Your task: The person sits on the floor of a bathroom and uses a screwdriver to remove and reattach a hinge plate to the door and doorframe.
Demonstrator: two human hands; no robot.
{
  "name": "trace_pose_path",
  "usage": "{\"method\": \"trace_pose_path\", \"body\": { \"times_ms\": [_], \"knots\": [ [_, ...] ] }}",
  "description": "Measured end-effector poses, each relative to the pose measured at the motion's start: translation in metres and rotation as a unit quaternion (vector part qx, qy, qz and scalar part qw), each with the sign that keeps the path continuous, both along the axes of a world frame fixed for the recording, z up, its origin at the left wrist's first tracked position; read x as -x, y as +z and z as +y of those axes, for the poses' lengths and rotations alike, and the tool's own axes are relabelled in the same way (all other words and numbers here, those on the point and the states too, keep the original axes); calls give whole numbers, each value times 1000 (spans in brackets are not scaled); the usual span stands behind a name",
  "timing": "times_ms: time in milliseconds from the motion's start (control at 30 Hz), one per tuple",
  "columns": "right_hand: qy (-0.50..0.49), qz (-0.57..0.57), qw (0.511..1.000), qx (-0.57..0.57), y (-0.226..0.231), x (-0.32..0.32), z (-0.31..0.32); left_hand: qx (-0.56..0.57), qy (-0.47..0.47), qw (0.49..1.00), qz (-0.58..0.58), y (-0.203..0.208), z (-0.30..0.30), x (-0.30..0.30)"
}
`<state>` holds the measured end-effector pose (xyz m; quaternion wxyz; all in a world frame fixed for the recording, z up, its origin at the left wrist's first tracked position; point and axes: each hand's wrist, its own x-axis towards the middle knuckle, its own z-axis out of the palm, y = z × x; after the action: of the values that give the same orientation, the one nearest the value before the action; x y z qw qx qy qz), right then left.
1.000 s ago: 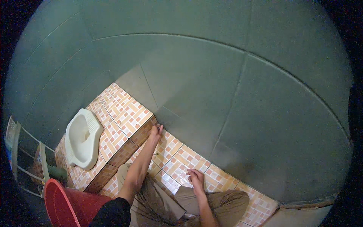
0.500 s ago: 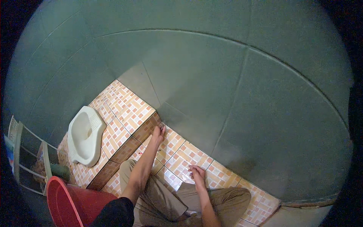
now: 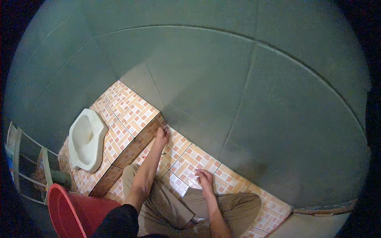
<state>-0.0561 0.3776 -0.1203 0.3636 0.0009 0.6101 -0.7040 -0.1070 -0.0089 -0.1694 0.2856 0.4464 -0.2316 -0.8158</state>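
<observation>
My left hand (image 3: 162, 134) reaches down to the floor corner where the tiled step meets the green wall. Its fingers are bent together at the corner, and whatever they hold, if anything, is too small to make out. Over the floor in front of my right knee, my right hand (image 3: 204, 179) hovers with its fingers curled in toward the thumb; their inside is hidden. A small red bit (image 3: 143, 157) and a thin dark piece (image 3: 163, 154) lie on the patterned floor tiles (image 3: 192, 158) near my left forearm.
A white squat toilet (image 3: 86, 139) is set into the raised tiled step (image 3: 129, 107) at the left. Close to my left arm stands a red bucket (image 3: 63, 208). Beyond it is a pale rack (image 3: 47, 166) holding a few things. The green wall (image 3: 190, 75) curves around the far side.
My left hand has shifted slightly at the corner, its fingers turning in more. The right hand stays nearly in place, fingers still curled. The whole view has moved a little.
</observation>
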Motion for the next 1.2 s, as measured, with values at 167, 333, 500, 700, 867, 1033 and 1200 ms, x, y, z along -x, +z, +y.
{"method": "trace_pose_path", "body": {
  "times_ms": [167, 333, 500, 700, 867, 1033, 1200],
  "knots": [
    [-6, -12, 1000, -4, 2, 3, 7, 3, 9, 1000, -13, 2, -8, 25],
    [9, 9, 1000, -23, 5, 3, 4, 127, -106, 986, -12, 1, 1, 3],
    [13, 6, 1000, -2, 3, -8, -6, 133, -109, 981, -87, 37, 33, -46],
    [-8, 137, 991, 4, -20, 0, -4, 396, -396, 816, -143, 122, 77, -52],
    [0, 302, 942, -144, 4, -16, -14, 607, -563, 531, -179, 146, 89, -83],
    [-11, 324, 933, -155, 8, -9, -5, 647, -531, 530, -141, 109, 118, -89],
    [-23, 295, 936, -191, 10, -6, -4, 731, -467, 439, -235, 86, 138, -86]
  ]
}}
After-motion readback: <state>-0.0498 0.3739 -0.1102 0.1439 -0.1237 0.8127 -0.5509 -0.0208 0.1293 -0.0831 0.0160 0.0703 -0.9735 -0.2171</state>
